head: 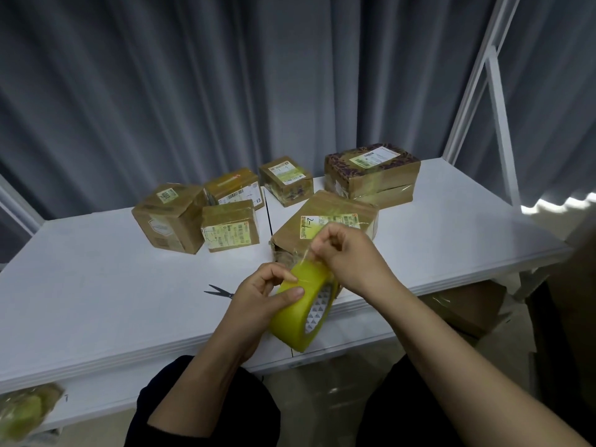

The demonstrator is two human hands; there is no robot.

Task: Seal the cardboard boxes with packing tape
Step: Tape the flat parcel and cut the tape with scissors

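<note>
The left hand is gripping the yellow-green tape roll above the near edge of the white surface. Its thumb is lying across the roll's outer band and its fingers are curling over the top. The right hand, at 1 o'clock from the roll, is pinching the loose tape end between thumb and curled fingers. A short clear strip is stretching from the roll up to that pinch.

At 12 o'clock from the roll, just behind both hands, the nearest box is lying flat with a white label facing up. The hands are hiding its near end, and I cannot tell whether the strip is touching it.

The scissors are lying on the surface at 9 o'clock from the left hand, blades pointing away from it and handles hiding behind it.

Further back, three boxes are sitting close together at 10 to 11 o'clock:
- a tilted box
- a small labelled box just beside it
- a barcode box behind both

A cube-like box is sitting at 12 o'clock, and a large patterned box at 1 o'clock.

A grey curtain is hanging behind the surface.
</note>
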